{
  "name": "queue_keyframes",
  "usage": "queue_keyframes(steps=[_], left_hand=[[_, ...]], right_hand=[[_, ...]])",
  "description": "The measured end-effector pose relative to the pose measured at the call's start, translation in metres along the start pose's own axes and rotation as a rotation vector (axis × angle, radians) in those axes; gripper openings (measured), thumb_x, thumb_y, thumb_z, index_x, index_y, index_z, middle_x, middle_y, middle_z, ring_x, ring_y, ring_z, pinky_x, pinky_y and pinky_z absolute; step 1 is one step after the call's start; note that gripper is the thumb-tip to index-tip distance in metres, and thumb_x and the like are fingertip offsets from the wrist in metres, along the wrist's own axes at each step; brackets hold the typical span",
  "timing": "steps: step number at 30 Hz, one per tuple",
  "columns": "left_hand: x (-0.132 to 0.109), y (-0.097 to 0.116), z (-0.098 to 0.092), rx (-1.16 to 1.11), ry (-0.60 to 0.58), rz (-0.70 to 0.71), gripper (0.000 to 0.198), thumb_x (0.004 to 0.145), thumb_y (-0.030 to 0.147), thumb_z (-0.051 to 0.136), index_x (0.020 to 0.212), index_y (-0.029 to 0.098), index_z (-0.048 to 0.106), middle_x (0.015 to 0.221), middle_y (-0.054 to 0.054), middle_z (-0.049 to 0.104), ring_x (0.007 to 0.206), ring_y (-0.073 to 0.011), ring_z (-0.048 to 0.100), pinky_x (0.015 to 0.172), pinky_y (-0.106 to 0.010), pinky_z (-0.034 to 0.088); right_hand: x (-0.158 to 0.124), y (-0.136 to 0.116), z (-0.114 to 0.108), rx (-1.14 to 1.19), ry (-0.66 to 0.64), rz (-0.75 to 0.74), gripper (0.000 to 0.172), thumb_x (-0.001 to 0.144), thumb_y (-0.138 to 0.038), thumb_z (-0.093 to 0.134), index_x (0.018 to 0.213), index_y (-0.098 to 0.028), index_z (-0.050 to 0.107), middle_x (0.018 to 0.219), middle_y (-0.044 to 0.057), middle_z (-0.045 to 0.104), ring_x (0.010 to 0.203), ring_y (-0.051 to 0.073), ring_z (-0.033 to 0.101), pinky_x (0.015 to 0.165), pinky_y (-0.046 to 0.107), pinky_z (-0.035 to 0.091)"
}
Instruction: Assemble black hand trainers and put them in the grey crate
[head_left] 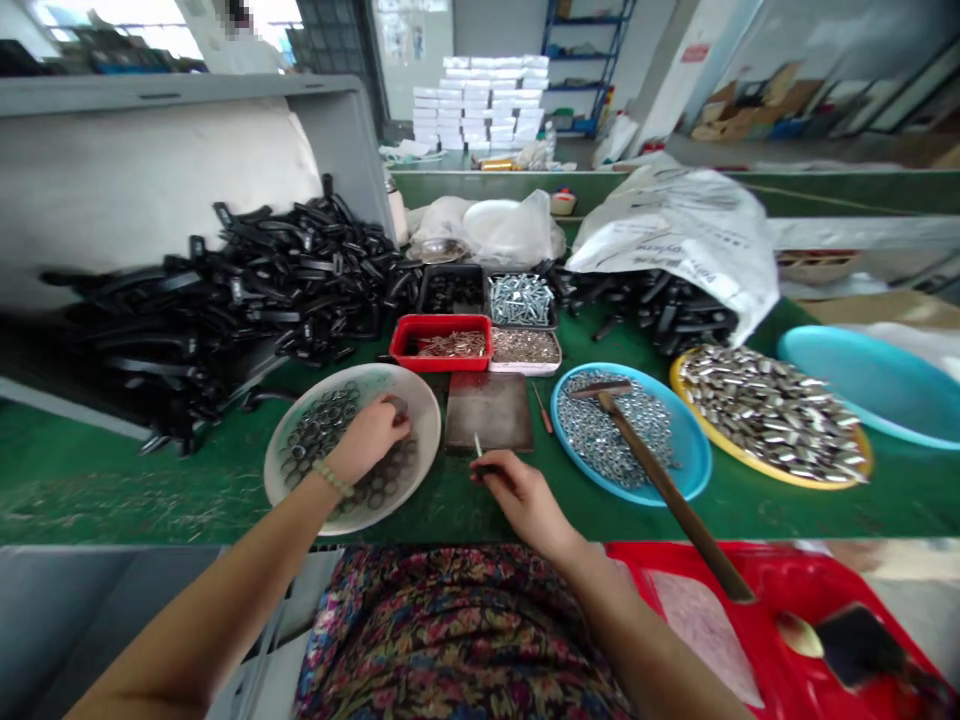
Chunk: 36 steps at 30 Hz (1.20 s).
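Note:
My left hand (367,437) reaches into a white plate (421,450) of dark metal rings (315,430); its fingers are curled and pinched on a ring at the plate's far side. My right hand (521,497) rests on the green table near the front edge, fingers closed on a small thin metal pin that points up toward a dark square metal block (489,410). A long-handled hammer (660,480) lies with its head on a blue plate (694,470) of small silver nuts.
A red tray (442,343) of pins, trays of screws (521,298), a yellow plate (772,412) of silver parts and a teal plate (885,385) stand around. Black plastic handles (247,290) pile at left and under a white sack (682,235). A red bin (750,620) sits low right.

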<state>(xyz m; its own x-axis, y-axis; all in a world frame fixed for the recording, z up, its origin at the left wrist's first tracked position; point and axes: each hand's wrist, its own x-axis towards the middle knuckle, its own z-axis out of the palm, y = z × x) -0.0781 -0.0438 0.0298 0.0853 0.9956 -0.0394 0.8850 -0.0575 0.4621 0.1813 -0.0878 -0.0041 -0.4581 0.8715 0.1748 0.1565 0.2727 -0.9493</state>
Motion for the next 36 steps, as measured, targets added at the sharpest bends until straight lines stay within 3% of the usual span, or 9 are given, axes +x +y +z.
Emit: queue_keyframes(steps=[4, 9, 12, 14, 17, 21, 25, 30, 36], left_hand=[[-0.014, 0.047, 0.006, -0.642, -0.199, -0.018, 0.021, 0.081, 0.034, 0.056, 0.094, 0.017, 0.060, 0.088, -0.005, 0.069, 0.087, -0.0227, 0.064, 0.082, -0.033, 0.049], [-0.009, 0.092, 0.021, -0.912, -0.360, -0.039, 0.042, 0.077, 0.032, 0.064, 0.114, 0.020, 0.048, 0.095, -0.003, 0.070, 0.093, -0.0206, 0.065, 0.083, -0.031, 0.049], [0.018, 0.120, 0.033, -0.813, -0.429, 0.090, 0.040, 0.081, 0.034, 0.061, 0.115, 0.019, 0.050, 0.090, -0.003, 0.071, 0.087, -0.0200, 0.066, 0.080, -0.031, 0.051], [0.040, 0.148, 0.048, -0.660, -0.381, 0.228, 0.028, 0.086, 0.033, 0.055, 0.109, 0.019, 0.054, 0.090, -0.004, 0.070, 0.085, -0.0186, 0.066, 0.079, -0.030, 0.051], [0.065, 0.197, 0.083, -0.277, -0.295, 0.446, 0.015, 0.088, 0.024, 0.051, 0.096, 0.016, 0.061, 0.091, -0.007, 0.070, 0.089, -0.0198, 0.066, 0.083, -0.031, 0.049], [0.073, 0.242, 0.126, 0.055, -0.318, 0.531, 0.019, 0.087, 0.011, 0.044, 0.086, 0.012, 0.063, 0.084, -0.015, 0.068, 0.090, -0.0276, 0.066, 0.083, -0.040, 0.049], [0.069, 0.246, 0.139, 0.030, -0.309, 0.523, 0.025, 0.086, 0.006, 0.039, 0.090, 0.009, 0.064, 0.093, -0.021, 0.065, 0.096, -0.0314, 0.064, 0.085, -0.045, 0.047], [0.077, 0.232, 0.128, -0.083, -0.317, 0.461, 0.020, 0.085, 0.012, 0.046, 0.090, 0.010, 0.066, 0.090, -0.019, 0.067, 0.094, -0.0300, 0.064, 0.087, -0.042, 0.047], [0.064, 0.186, 0.084, -0.993, -0.542, 0.129, 0.023, 0.084, 0.019, 0.058, 0.106, 0.011, 0.062, 0.099, -0.010, 0.067, 0.088, -0.0158, 0.066, 0.084, -0.029, 0.051]], right_hand=[[-0.001, -0.012, -0.006, -0.193, -0.143, -0.224, 0.027, 0.091, -0.014, 0.042, 0.112, -0.022, 0.057, 0.106, 0.006, 0.065, 0.100, 0.015, 0.061, 0.087, 0.029, 0.049], [-0.001, -0.009, -0.029, -0.206, 0.036, -0.196, 0.045, 0.089, -0.010, 0.041, 0.131, -0.024, 0.045, 0.120, 0.006, 0.062, 0.110, 0.016, 0.058, 0.094, 0.032, 0.048], [-0.016, 0.004, -0.053, -0.181, 0.175, -0.178, 0.036, 0.090, -0.012, 0.043, 0.121, -0.026, 0.054, 0.108, 0.004, 0.066, 0.102, 0.016, 0.063, 0.091, 0.033, 0.050], [-0.028, 0.013, -0.071, -0.085, 0.369, -0.115, 0.028, 0.091, -0.016, 0.045, 0.114, -0.026, 0.056, 0.101, 0.004, 0.068, 0.091, 0.016, 0.066, 0.085, 0.034, 0.053], [-0.044, 0.021, -0.098, 0.061, 0.648, -0.010, 0.020, 0.090, -0.024, 0.050, 0.108, -0.025, 0.057, 0.098, 0.004, 0.068, 0.083, 0.018, 0.068, 0.079, 0.036, 0.057], [-0.061, 0.021, -0.124, 0.126, 0.813, 0.055, 0.019, 0.084, -0.031, 0.059, 0.101, -0.022, 0.060, 0.091, 0.004, 0.069, 0.077, 0.018, 0.068, 0.074, 0.037, 0.057], [-0.071, 0.020, -0.129, 0.187, 0.818, 0.099, 0.017, 0.084, -0.031, 0.061, 0.098, -0.023, 0.058, 0.090, 0.003, 0.068, 0.077, 0.018, 0.067, 0.076, 0.037, 0.055], [-0.070, 0.015, -0.119, 0.195, 0.698, 0.143, 0.018, 0.086, -0.034, 0.058, 0.100, -0.023, 0.057, 0.093, 0.004, 0.065, 0.079, 0.018, 0.065, 0.076, 0.036, 0.055], [-0.053, 0.001, -0.103, 0.195, 0.458, 0.102, 0.016, 0.089, -0.032, 0.054, 0.102, -0.024, 0.057, 0.090, 0.003, 0.065, 0.077, 0.016, 0.065, 0.075, 0.032, 0.053]])
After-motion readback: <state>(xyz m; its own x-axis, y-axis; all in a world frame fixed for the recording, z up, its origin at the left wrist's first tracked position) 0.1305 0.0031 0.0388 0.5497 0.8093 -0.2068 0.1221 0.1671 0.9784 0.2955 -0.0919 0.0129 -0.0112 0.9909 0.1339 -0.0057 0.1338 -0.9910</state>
